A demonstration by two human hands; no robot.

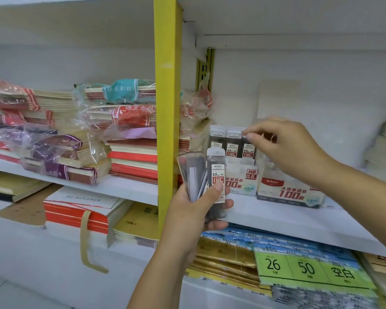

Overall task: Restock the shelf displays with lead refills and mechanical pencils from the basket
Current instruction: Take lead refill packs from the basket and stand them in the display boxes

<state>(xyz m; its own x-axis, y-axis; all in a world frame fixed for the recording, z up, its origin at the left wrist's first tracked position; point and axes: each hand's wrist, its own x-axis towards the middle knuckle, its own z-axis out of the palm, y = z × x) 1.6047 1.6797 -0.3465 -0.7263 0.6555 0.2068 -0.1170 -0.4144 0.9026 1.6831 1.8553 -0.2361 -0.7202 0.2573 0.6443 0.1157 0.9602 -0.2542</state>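
The left hand (194,210) grips a fan of refills (195,175), clear flat cases of dark leads, with its thumb across the front one. That front case's label reads "M&G", "0.5", "HB" and "100" in a red band.

On the white shelf (288,221), just beyond them, stand two white display boxes side by side. The left box (243,179) is printed "HB 0.5" and "100" in red. The right box (292,190) carries a red "M&G" patch and a big red "100". Three refills (224,142) stand upright in a row in the back of the left box, with the same "0.5" and "100" labels.

The right hand (285,150) reaches in from the right over the right box. Its thumb and forefinger pinch the top of the end refill (248,150), the rightmost of the three; the fingertips are blurred.

A yellow post (167,97) rises left of the boxes and hides part of the stock behind it. Left of it lie stacked notebooks (132,155) in torn plastic wrap, one teal band (120,90) ending in "(白)".

Under the shelf, nearer, lie blue and gold packs and a green card (308,269) marked "26", "50" and "空白".
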